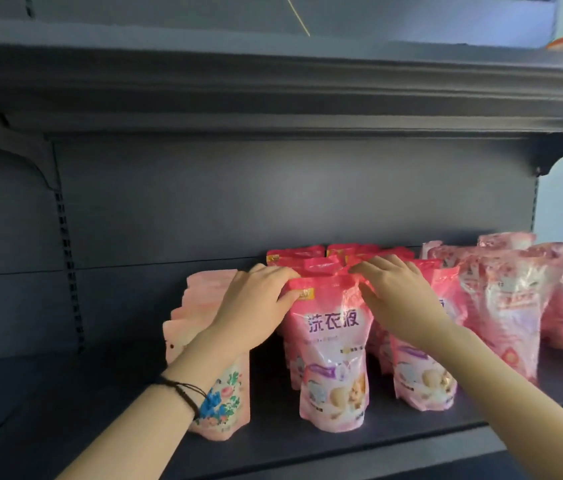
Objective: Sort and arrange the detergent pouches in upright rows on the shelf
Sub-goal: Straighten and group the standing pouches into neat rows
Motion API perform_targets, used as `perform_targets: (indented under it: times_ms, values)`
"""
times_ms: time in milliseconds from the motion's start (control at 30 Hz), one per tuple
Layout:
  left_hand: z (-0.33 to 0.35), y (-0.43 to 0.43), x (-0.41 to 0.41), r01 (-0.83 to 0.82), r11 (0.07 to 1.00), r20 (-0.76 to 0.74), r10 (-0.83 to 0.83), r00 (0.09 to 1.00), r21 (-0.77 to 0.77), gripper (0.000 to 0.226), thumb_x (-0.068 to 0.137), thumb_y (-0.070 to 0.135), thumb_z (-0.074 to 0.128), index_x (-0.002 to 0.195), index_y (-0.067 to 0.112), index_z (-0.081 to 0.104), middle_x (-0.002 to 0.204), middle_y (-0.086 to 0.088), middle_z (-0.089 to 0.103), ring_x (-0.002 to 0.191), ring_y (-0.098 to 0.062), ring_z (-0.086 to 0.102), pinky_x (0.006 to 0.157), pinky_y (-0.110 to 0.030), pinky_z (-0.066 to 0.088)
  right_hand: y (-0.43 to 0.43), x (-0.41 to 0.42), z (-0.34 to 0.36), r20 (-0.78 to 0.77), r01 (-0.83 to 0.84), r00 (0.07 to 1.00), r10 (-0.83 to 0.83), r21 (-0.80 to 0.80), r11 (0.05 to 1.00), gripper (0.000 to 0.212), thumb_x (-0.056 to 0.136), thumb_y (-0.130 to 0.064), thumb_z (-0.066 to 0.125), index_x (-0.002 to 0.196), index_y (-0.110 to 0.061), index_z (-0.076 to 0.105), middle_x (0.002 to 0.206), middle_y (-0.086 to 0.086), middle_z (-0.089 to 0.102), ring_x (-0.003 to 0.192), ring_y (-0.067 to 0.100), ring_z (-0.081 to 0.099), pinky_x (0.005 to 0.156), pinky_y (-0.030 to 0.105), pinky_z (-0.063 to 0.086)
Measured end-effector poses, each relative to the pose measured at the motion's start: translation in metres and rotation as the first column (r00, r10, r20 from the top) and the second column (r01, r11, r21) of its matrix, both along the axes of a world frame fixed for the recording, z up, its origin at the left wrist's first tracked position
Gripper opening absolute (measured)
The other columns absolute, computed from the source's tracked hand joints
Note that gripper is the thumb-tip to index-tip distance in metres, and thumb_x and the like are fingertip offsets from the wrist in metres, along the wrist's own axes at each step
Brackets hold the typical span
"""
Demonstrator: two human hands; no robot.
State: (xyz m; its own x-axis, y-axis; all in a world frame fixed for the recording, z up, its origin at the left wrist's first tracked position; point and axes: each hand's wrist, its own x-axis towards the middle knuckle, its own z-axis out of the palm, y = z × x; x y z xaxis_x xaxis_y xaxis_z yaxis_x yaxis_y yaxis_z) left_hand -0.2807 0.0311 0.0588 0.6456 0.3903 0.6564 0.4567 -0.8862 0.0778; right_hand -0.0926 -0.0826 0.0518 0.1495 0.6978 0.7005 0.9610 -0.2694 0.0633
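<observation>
Detergent pouch [333, 355], first in the middle row, stood upright near the front edge of the shelf [307, 452], long axis vertical, print facing outward. The left hand [256, 299] pinched its top seam at the left corner, thumb on the face, fingers over the back. The right hand [401, 299] lay across the right corner; whether it pinched or merely pressed could not be established. Both hands sat directly above the pouch, equally near. Judgement: any squaring move would be steered from the top seam, pivoting on the base. Floral pouches [224, 396] stood just beside it on the left.
</observation>
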Motion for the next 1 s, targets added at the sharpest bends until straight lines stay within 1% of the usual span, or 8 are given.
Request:
perform_targets:
  times_ms: [100, 233, 300, 500, 667, 767, 933, 1000]
  values:
    - [0.001, 0.001, 0.006, -0.043, 0.999, 0.052, 0.043, 0.998, 0.002, 0.02, 0.095, 0.037, 0.055, 0.109, 0.026, 0.064, 0.091, 0.015, 0.057, 0.099, -0.013, 0.055, 0.085, -0.032, 0.039, 0.001, 0.015, 0.001, 0.035, -0.082, 0.996, 0.081, 0.041, 0.996, 0.026, 0.097, -0.024, 0.048, 0.117, -0.024, 0.064, 0.115, -0.007, 0.066, 0.111, 0.021, 0.055, 0.087, 0.033, 0.03]
    - [0.003, 0.002, 0.008, -0.124, 0.992, 0.036, 0.123, 0.992, 0.022, 0.009, 0.092, 0.04, 0.057, 0.092, 0.033, 0.061, 0.081, 0.022, 0.053, 0.09, -0.007, 0.052, 0.079, -0.029, 0.033, 0.001, 0.031, 0.007, 0.055, -0.274, 0.96, 0.274, -0.006, 0.962, 0.019, 0.094, -0.022, 0.055, 0.105, -0.019, 0.07, 0.098, -0.003, 0.07, 0.098, 0.025, 0.059, 0.081, 0.036, 0.038]
    - [0.007, 0.0, 0.012, -0.149, 0.989, 0.02, 0.149, 0.989, 0.009, 0.009, 0.091, 0.039, 0.058, 0.083, 0.034, 0.056, 0.074, 0.021, 0.048, 0.087, -0.006, 0.05, 0.082, -0.031, 0.037, -0.001, 0.045, 0.012, 0.034, -0.348, 0.936, 0.35, -0.043, 0.936, 0.017, 0.092, -0.024, 0.057, 0.102, -0.02, 0.07, 0.096, -0.004, 0.07, 0.097, 0.024, 0.059, 0.081, 0.037, 0.041]
    - [0.021, -0.008, 0.032, -0.085, 0.99, -0.007, 0.085, 0.996, -0.115, 0.003, 0.085, 0.04, 0.065, 0.085, 0.037, 0.067, 0.084, 0.024, 0.061, 0.089, 0.003, 0.053, 0.084, -0.024, 0.038, -0.005, 0.082, 0.027, -0.116, -0.468, 0.878, 0.464, -0.01, 0.884, 0.014, 0.088, -0.034, 0.065, 0.097, -0.027, 0.073, 0.09, -0.019, 0.065, 0.091, 0.008, 0.055, 0.089, 0.035, 0.041]
    - [0.017, -0.01, 0.046, -0.061, 0.978, -0.002, 0.062, 0.998, -0.199, 0.009, 0.091, 0.028, 0.062, 0.084, 0.035, 0.064, 0.081, 0.02, 0.06, 0.084, 0.004, 0.054, 0.081, -0.025, 0.044, 0.006, 0.077, 0.027, -0.078, -0.478, 0.878, 0.473, -0.082, 0.874, 0.011, 0.088, -0.035, 0.063, 0.087, -0.026, 0.07, 0.093, -0.014, 0.068, 0.096, 0.011, 0.055, 0.093, 0.036, 0.037]
    - [0.011, -0.008, 0.048, -0.059, 0.978, -0.006, 0.059, 0.998, -0.198, 0.012, 0.094, 0.028, 0.056, 0.095, 0.038, 0.063, 0.084, 0.028, 0.056, 0.085, 0.008, 0.054, 0.077, -0.018, 0.041, 0.011, 0.076, 0.025, -0.067, -0.442, 0.896, 0.439, -0.039, 0.896, 0.011, 0.09, -0.035, 0.06, 0.088, -0.027, 0.068, 0.097, -0.014, 0.066, 0.1, 0.012, 0.053, 0.092, 0.033, 0.034]
    - [0.009, -0.011, 0.046, -0.06, 0.987, -0.014, 0.059, 0.998, -0.149, 0.013, 0.094, 0.031, 0.053, 0.098, 0.037, 0.063, 0.098, 0.024, 0.062, 0.093, 0.003, 0.056, 0.087, -0.028, 0.046, 0.007, 0.076, 0.023, -0.073, -0.491, 0.87, 0.488, -0.015, 0.871, 0.01, 0.088, -0.033, 0.064, 0.087, -0.024, 0.068, 0.091, -0.013, 0.064, 0.09, 0.011, 0.054, 0.088, 0.035, 0.041]
    - [0.015, -0.014, 0.047, -0.035, 0.991, -0.021, 0.033, 0.999, -0.13, 0.013, 0.092, 0.033, 0.054, 0.099, 0.038, 0.064, 0.099, 0.027, 0.062, 0.098, 0.007, 0.054, 0.09, -0.025, 0.045, -0.003, 0.08, 0.027, -0.103, -0.535, 0.839, 0.534, 0.025, 0.845, 0.011, 0.086, -0.031, 0.066, 0.085, -0.021, 0.07, 0.087, -0.011, 0.066, 0.084, 0.009, 0.056, 0.081, 0.033, 0.045]
